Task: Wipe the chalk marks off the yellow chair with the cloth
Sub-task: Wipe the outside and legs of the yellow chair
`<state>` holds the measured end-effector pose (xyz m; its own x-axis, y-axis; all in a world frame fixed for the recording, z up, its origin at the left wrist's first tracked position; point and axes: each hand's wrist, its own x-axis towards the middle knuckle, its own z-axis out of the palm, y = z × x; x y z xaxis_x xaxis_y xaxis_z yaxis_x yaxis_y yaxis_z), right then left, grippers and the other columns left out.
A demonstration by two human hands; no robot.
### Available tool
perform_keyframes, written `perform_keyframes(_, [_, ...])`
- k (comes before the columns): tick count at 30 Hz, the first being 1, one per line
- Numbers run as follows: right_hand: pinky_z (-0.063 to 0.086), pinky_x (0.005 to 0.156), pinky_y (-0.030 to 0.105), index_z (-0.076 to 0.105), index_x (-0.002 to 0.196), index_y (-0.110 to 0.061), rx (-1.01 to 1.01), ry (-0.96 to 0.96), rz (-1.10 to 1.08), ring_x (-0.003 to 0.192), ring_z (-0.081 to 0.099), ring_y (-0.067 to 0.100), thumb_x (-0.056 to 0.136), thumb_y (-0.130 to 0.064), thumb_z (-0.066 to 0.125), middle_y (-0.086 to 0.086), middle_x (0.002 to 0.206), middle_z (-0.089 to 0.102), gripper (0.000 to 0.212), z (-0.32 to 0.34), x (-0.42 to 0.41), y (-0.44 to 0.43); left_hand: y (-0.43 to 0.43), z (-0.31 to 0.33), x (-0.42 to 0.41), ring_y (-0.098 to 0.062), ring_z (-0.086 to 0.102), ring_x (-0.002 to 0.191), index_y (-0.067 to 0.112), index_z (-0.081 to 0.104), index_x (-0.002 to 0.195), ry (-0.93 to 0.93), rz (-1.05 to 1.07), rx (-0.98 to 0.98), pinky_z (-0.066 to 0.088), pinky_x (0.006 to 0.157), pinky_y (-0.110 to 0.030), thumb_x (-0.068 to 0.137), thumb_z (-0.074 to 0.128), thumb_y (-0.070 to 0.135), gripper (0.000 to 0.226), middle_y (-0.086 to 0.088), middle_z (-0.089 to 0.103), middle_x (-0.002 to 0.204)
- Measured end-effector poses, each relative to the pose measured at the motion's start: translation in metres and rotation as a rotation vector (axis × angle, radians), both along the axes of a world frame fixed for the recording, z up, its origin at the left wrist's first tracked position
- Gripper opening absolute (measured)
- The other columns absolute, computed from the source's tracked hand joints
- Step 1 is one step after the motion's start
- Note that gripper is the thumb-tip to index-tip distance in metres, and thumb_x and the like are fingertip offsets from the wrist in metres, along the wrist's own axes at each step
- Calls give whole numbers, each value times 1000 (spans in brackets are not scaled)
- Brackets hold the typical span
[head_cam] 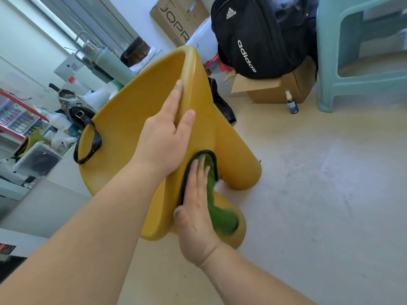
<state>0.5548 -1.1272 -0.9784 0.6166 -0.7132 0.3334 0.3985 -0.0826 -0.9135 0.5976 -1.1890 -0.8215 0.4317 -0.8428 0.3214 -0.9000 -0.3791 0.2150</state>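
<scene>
In the middle of the frame the yellow chair [123,128] is tipped on its side on the pale floor [308,194], seat facing left, thick legs pointing right and down. The left hand [165,139] grips the seat's rim, thumb on the outer face and fingers laid along the inner side. Lower centre, the right hand [196,208] lies flat with straight fingers, pressing the green, black-edged cloth [220,214] against the chair between two legs. A black strap [92,137] hangs over the seat's left edge. At upper right, a black backpack [253,40] sits on a cardboard box [286,89], with a small spray bottle [291,103] beside it.
</scene>
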Motion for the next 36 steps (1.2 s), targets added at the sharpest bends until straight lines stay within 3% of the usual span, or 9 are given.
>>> perform_keyframes(6, [-8, 126, 54, -18, 158, -33, -85, -5, -58, 153, -29, 13, 77, -94, -2, -18, 166, -29, 102, 8, 4, -39, -9, 2, -7, 11, 44, 65, 25, 20, 156, -162, 42, 28, 33, 66, 4, 104, 41, 32, 57, -6, 61, 126])
perform_keyframes(9, [-9, 126, 54, -7, 160, -32, -80, -76, -88, 155, -27, 15, 80, -93, 1, -14, 168, -21, 102, 27, 7, -66, 22, 1, -10, -4, 55, 76, 27, 24, 155, -183, 16, 0, 39, 70, -4, 102, 45, 30, 57, 6, 63, 116])
perform_keyframes(13, [-11, 125, 56, -7, 156, -42, -115, -106, -88, 155, -27, 16, 78, -95, 1, -19, 166, -21, 95, 48, 7, -60, 88, 0, -12, 33, 40, 100, 28, 28, 153, -158, -16, -2, 28, 82, 6, 101, 47, 30, 56, 41, 35, 127])
perform_keyframes(15, [-9, 125, 59, -5, 159, -38, -131, -97, -120, 156, -23, 18, 77, -95, 1, -16, 169, -16, 100, 51, 12, -64, 119, 1, -12, 23, 46, 110, 37, 27, 152, -114, 5, 12, 32, 86, 3, 98, 44, 38, 57, 32, 44, 135])
perform_keyframes(19, [-1, 127, 56, 4, 163, -32, 45, -96, -121, 159, -10, 16, 74, -98, 4, -11, 172, -2, 110, 61, 22, -86, 144, 9, -14, -15, 64, 78, 60, 28, 137, -32, 78, 81, 49, 68, -24, 97, 40, 45, 44, -8, 68, 97])
perform_keyframes(22, [-3, 127, 55, 0, 161, -37, 93, -78, -133, 158, -12, 15, 75, -97, 4, -12, 172, -4, 105, 62, 20, -65, 125, 25, -18, -14, 61, 72, 50, 42, 131, -93, 81, 35, 46, 61, -27, 100, 44, 40, 33, -2, 66, 83])
perform_keyframes(26, [-6, 125, 60, -7, 159, -34, -43, -56, -165, 156, -25, 20, 88, -86, 5, -9, 170, -19, 89, 46, 14, 4, 71, 51, -17, 10, 49, 107, 42, 37, 148, -64, 102, 25, 36, 90, -13, 102, 39, 43, 45, 23, 52, 132])
perform_keyframes(29, [-9, 123, 64, -20, 158, -35, -153, -26, -104, 153, -31, 25, 89, -85, 3, -8, 169, -25, 88, 35, 8, 37, 46, 53, -10, -4, 36, 134, 36, 29, 153, -30, 152, 142, 20, 104, -15, 104, 37, 38, 49, 15, 37, 152])
perform_keyframes(36, [1, 127, 56, 9, 163, -21, -148, -84, -107, 159, -9, 29, 97, -55, 13, 0, 172, 1, 75, 86, 21, -56, 83, 50, -5, -4, 37, 138, 31, 40, 149, -135, 132, 169, 22, 106, -13, 104, 41, 29, 45, 13, 44, 149])
